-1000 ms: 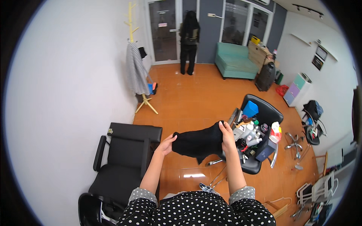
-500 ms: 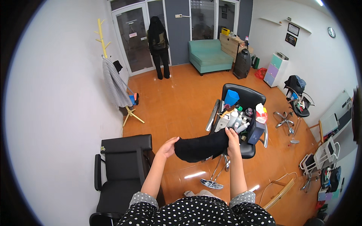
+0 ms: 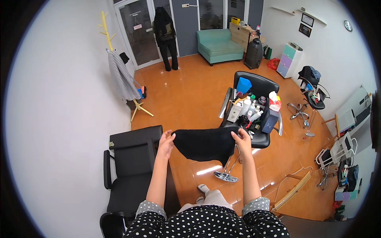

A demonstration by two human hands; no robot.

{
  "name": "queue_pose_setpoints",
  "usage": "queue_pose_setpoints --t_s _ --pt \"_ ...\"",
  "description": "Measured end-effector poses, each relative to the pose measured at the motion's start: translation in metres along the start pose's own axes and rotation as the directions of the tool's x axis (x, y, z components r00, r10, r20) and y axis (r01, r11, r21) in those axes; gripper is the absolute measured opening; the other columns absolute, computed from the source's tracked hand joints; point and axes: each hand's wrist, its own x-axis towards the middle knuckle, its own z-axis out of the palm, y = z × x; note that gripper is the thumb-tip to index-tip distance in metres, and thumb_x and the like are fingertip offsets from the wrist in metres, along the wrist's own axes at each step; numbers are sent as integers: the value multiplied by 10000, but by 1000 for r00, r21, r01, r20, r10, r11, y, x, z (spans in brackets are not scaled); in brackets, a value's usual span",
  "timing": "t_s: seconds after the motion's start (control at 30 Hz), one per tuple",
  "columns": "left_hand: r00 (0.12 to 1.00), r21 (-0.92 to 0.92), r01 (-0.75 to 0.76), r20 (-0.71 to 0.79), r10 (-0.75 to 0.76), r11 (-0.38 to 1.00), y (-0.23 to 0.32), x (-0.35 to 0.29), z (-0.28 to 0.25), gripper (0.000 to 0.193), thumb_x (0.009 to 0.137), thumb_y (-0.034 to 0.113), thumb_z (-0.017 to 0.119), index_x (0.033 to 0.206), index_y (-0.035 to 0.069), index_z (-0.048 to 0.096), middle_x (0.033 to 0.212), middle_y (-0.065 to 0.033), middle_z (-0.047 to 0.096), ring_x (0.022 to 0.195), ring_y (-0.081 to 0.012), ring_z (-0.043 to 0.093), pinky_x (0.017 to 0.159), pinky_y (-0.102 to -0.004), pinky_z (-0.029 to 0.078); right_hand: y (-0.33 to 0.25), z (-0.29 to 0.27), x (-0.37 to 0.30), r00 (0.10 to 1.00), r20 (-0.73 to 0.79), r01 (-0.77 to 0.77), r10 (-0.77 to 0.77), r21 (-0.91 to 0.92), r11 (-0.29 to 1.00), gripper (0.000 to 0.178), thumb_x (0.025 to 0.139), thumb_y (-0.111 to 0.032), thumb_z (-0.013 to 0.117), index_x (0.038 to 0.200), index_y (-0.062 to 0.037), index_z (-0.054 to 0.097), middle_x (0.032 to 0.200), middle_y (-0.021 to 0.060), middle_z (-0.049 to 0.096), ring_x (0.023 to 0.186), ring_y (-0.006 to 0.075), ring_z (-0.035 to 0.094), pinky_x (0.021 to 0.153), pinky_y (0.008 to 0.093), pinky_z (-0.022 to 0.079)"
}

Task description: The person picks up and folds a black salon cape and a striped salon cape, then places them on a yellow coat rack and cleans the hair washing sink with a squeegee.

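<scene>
A black piece of cloth (image 3: 204, 144) is stretched out in front of me between both hands. My left hand (image 3: 166, 143) pinches its left end, and my right hand (image 3: 243, 142) pinches its upper right corner. The top edge runs nearly straight while the lower edge hangs in a curve. Just beyond my right hand stands a black salon chair (image 3: 258, 81), its seat loaded with white bottles (image 3: 247, 105), a blue bin (image 3: 244, 85), a tissue pack (image 3: 274, 101) and a dark blue box (image 3: 270, 119).
A black armchair (image 3: 133, 170) stands close on my left, near a yellow coat stand (image 3: 106, 29) with a striped cloth. A person in black (image 3: 166, 37) stands by the glass door. Farther back are a green sofa (image 3: 220, 47) and a dark suitcase-like unit (image 3: 253, 54). A wooden frame (image 3: 293, 192) lies right.
The cloth is pulled wider and straighter, and my left hand has moved outward to the left and up. The view has tilted down, and my feet now show more.
</scene>
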Motion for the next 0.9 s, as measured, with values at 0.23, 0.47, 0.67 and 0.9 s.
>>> queue_pose_setpoints --t_s 0.23,0.47,0.67,0.9 --pt "903 340 -413 33 428 845 63 -24 -21 210 850 0 571 1059 -10 559 954 -46 634 888 -86 577 769 -191 424 -36 56 3 710 146 641 -689 -540 545 199 727 -105 724 771 39 594 991 103 546 869 192 549 690 296 459" --pt "858 982 -191 161 488 11 100 -54 -16 722 593 471 778 1183 178 484 1240 -178 370 1206 -337 310 962 -443 308 -56 149 4 722 508 644 -470 -244 725 152 777 -35 644 876 46 561 818 116 572 687 210 586 615 276 486" --pt "891 989 -150 143 430 -19 98 -59 30 802 560 566 762 1222 209 484 1294 -205 288 1249 -365 207 981 -500 189 -63 212 5 560 683 713 -469 -110 692 153 765 -75 663 831 24 567 754 107 555 613 204 543 556 291 452" --pt "820 945 -326 293 492 -20 130 -67 48 595 565 299 828 1069 91 591 1118 -133 503 1110 -262 414 904 -406 320 -59 228 25 541 791 605 -286 -130 785 267 732 -73 718 762 -11 460 624 67 496 559 103 491 522 237 409"
